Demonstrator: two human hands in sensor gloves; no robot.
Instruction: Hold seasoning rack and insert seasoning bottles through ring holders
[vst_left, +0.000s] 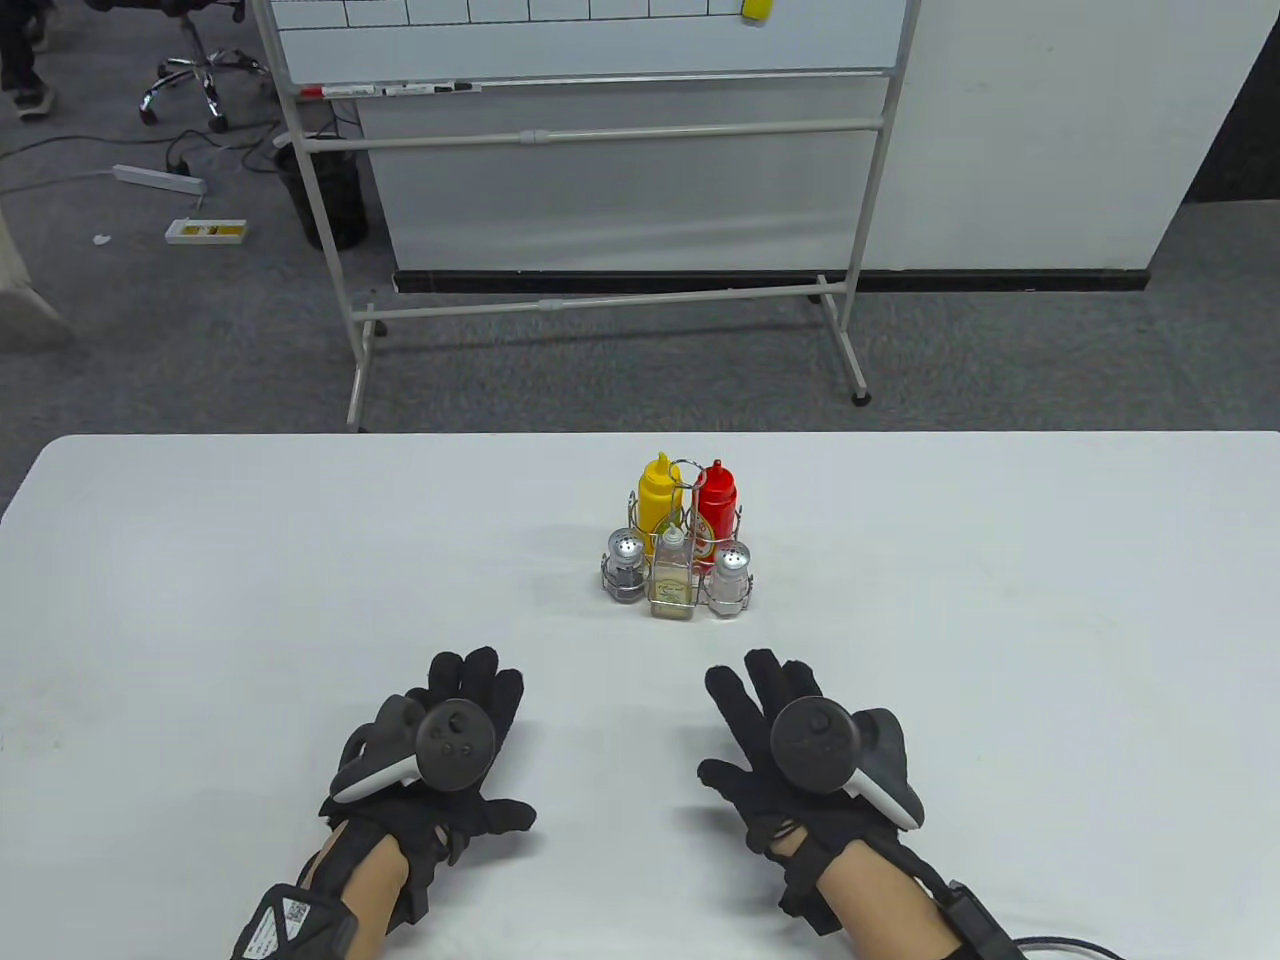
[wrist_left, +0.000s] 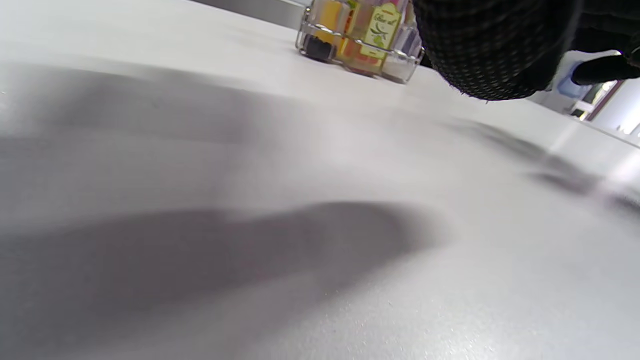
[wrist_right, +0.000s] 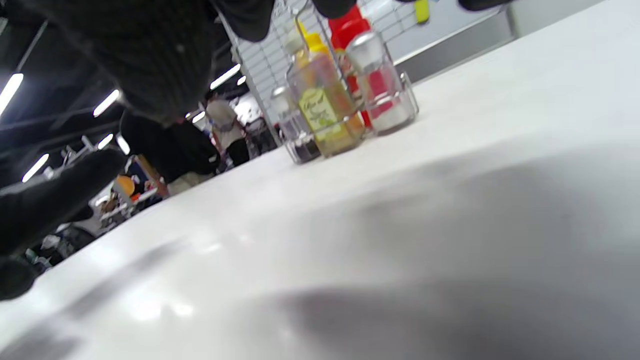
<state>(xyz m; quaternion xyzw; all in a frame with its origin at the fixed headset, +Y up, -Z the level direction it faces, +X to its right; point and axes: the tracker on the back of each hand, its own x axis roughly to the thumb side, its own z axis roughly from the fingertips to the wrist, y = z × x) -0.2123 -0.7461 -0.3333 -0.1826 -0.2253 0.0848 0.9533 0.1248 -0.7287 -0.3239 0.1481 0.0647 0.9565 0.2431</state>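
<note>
Seasoning rack (vst_left: 676, 560) stands well beyond both hands' spread fingers (vst_left: 478, 676).

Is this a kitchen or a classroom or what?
Probably an office or lab, not a kitchen. A rolling whiteboard stands on grey carpet, an office chair sits behind it, and the seasoning rack stands on a plain white table.

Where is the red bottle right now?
In the table view, the red bottle stands in the rack's back right spot, beside the yellow bottle and behind the salt shaker.
</note>
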